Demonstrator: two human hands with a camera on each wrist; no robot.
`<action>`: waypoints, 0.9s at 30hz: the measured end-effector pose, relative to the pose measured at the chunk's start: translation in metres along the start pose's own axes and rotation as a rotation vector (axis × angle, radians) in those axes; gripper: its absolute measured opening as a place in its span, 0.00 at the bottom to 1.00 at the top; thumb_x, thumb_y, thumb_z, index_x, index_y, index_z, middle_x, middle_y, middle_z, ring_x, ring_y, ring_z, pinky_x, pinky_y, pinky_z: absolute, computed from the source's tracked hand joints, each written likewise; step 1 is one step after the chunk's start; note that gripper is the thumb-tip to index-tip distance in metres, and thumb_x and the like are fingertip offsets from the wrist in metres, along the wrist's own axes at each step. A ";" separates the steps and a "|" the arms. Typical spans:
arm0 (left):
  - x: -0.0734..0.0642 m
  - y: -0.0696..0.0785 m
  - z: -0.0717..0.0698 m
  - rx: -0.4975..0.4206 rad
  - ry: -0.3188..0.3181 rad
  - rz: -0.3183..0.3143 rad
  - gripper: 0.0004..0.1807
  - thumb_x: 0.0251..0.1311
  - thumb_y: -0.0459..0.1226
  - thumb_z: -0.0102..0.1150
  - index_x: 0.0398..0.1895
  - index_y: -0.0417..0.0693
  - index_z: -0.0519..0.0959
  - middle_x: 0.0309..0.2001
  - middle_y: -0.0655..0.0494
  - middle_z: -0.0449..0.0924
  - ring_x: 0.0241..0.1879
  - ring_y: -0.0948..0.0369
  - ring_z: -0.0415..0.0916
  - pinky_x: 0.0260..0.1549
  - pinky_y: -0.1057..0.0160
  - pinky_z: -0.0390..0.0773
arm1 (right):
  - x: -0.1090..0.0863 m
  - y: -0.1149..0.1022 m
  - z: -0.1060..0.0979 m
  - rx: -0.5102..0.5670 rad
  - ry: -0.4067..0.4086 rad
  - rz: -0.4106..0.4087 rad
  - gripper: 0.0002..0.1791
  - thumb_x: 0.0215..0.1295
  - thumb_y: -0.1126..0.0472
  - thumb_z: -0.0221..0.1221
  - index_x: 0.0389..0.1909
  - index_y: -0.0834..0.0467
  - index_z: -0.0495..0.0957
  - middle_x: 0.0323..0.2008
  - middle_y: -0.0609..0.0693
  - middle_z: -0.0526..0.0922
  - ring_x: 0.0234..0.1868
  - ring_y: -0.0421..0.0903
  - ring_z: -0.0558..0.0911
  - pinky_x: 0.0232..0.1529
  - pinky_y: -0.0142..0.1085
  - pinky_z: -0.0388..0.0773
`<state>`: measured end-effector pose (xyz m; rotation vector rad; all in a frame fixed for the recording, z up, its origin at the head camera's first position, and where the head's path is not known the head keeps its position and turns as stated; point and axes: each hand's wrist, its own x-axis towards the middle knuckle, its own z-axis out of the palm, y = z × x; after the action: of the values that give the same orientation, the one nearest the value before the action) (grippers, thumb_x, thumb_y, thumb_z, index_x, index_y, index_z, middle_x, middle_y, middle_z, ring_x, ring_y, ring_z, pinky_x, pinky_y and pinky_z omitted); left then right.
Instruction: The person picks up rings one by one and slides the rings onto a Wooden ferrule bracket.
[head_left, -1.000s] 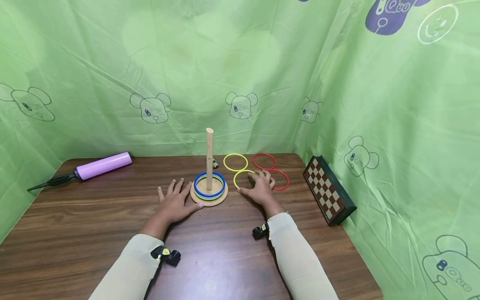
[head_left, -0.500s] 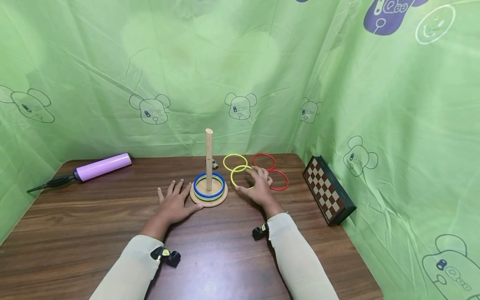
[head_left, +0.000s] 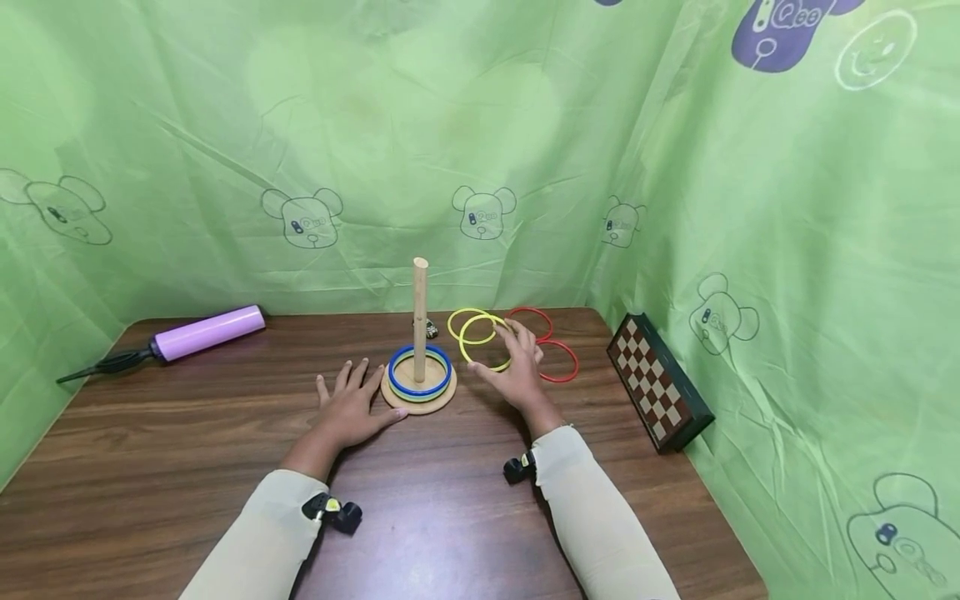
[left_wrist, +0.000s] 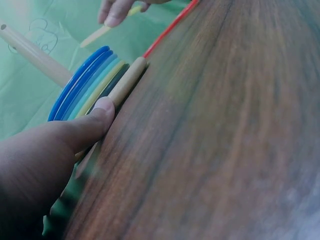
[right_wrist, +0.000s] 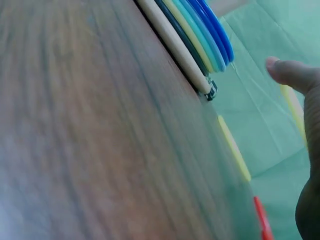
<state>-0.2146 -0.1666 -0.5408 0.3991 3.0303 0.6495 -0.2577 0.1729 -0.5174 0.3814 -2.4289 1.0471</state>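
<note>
Okay, a yellow ring (head_left: pixel 461 342) is held by the right hand (head_left: pixel 517 375), pinched between thumb and bent fingers. It is held above the table (head_left: pixel 427 508), to the right of the wooden stand (head_left: pixel 420 321); in the head view a second yellow ring (head_left: pixel 449 323) is overlapped by it, laid flat behind. A far red ring (head_left: pixel 531 309) and a near red ring (head_left: pixel 577 364) are laid further right, both partly covered by the right hand.

The left hand (head_left: pixel 348 412) is spread wide on the table, left of the stand; the edge of the round base is touched by its thumb. The upright peg is encircled by a ring stack (head_left: pixel 420 392) resting on the base: blue on top, then light blue, yellow and a dark one, as shown by the wrist views.

A small object (head_left: pixel 431 329) is partly hidden behind the peg, too small to be identified. A purple pump (head_left: pixel 212 333) is laid at the far left. A checkered board (head_left: pixel 648 379) is propped upright at the right edge, beside the green curtain (head_left: pixel 375 125).
</note>
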 end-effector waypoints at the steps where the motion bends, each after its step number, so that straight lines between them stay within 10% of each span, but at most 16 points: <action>1: 0.000 0.000 0.000 -0.001 0.002 0.001 0.60 0.63 0.77 0.58 0.88 0.51 0.60 0.88 0.35 0.49 0.88 0.30 0.39 0.76 0.15 0.28 | 0.001 -0.003 0.000 0.010 0.014 -0.008 0.50 0.52 0.45 0.84 0.76 0.53 0.76 0.79 0.63 0.68 0.80 0.60 0.64 0.71 0.66 0.53; 27: 0.000 -0.001 0.001 -0.006 -0.002 0.003 0.60 0.64 0.76 0.59 0.89 0.51 0.59 0.88 0.34 0.48 0.88 0.30 0.38 0.76 0.14 0.27 | 0.051 -0.073 -0.038 0.276 0.117 -0.097 0.49 0.56 0.51 0.83 0.78 0.54 0.74 0.80 0.57 0.69 0.81 0.56 0.64 0.80 0.63 0.62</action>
<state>-0.2151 -0.1673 -0.5418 0.4043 3.0256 0.6571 -0.2586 0.1479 -0.4238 0.5079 -2.1455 1.3267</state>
